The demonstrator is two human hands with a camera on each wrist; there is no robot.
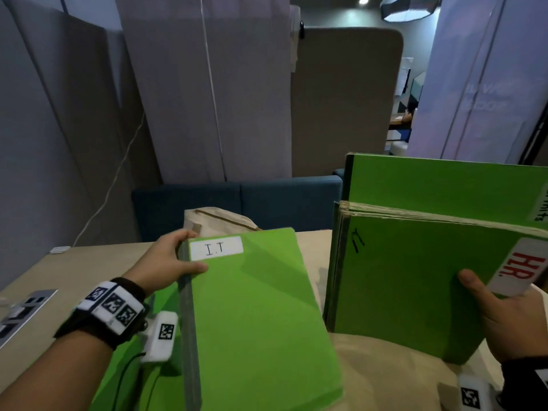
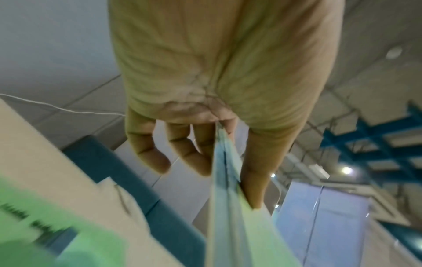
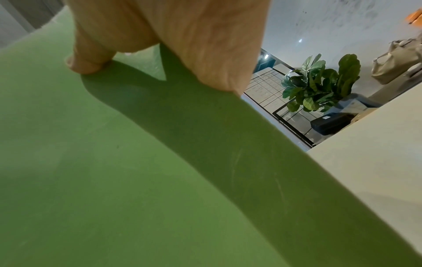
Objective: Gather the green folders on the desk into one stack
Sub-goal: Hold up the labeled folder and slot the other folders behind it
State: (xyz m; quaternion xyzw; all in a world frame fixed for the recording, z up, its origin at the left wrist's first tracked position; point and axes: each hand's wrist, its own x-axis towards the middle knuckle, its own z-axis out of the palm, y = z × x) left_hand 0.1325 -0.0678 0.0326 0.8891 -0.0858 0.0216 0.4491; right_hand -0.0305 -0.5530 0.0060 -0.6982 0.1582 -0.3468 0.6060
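Observation:
My left hand (image 1: pixel 173 262) grips the far left corner of a green folder (image 1: pixel 261 315) labelled "I.T", thumb on top, fingers under its grey spine; the folder is lifted off the desk. In the left wrist view that left hand (image 2: pixel 228 153) pinches the folder's edge (image 2: pixel 224 207). My right hand (image 1: pixel 501 315) holds a thick bundle of green folders (image 1: pixel 415 286), the front one labelled "HR.", raised and tilted, thumb on its face. A taller green folder (image 1: pixel 444 185) stands behind it. In the right wrist view the thumb (image 3: pixel 89 59) presses on the green cover (image 3: pixel 137 162). Another green folder (image 1: pixel 133 366) lies under my left arm.
The beige desk (image 1: pixel 74 271) runs left and forward. A cream cloth bag (image 1: pixel 216 221) lies at its far edge before a blue sofa (image 1: pixel 237 203). Grey partition panels (image 1: pixel 89 114) and a white cable stand behind. A power panel (image 1: pixel 23 310) sits at the left.

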